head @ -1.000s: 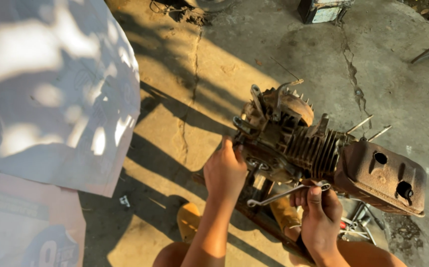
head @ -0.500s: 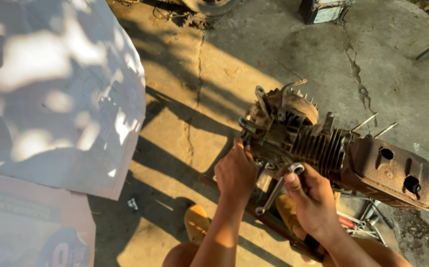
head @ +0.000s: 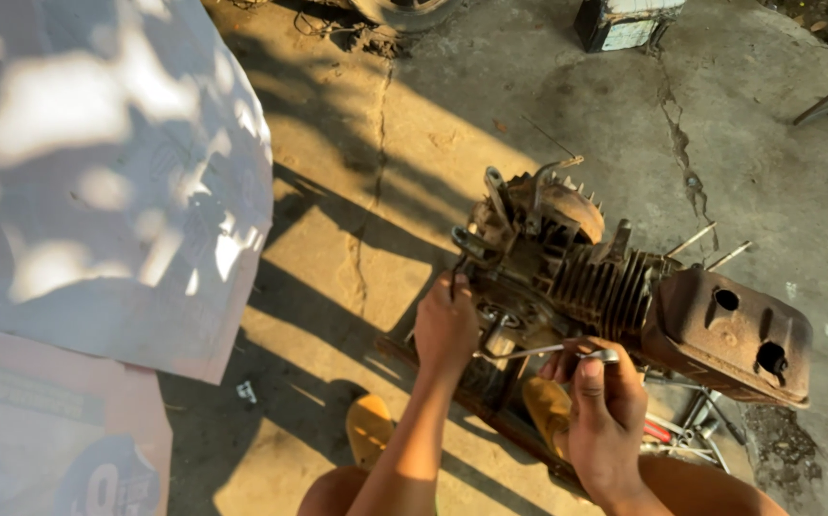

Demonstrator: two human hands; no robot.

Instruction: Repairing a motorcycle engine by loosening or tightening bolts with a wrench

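Gripping the end of a metal wrench (head: pixel 540 352), my right hand (head: pixel 602 413) has its fingers closed around the handle; the wrench head sits at the lower casing of the rusty engine (head: pixel 605 287). My left hand (head: pixel 446 327) is closed against the engine's near side. The engine stands above the cracked concrete floor (head: pixel 452 124).

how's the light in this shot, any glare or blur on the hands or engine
Head view: low warm sun, long hard shadows across the concrete; dappled glare on the white sheet; engine and both hands, left and right, fairly sharp, wrench glinting.
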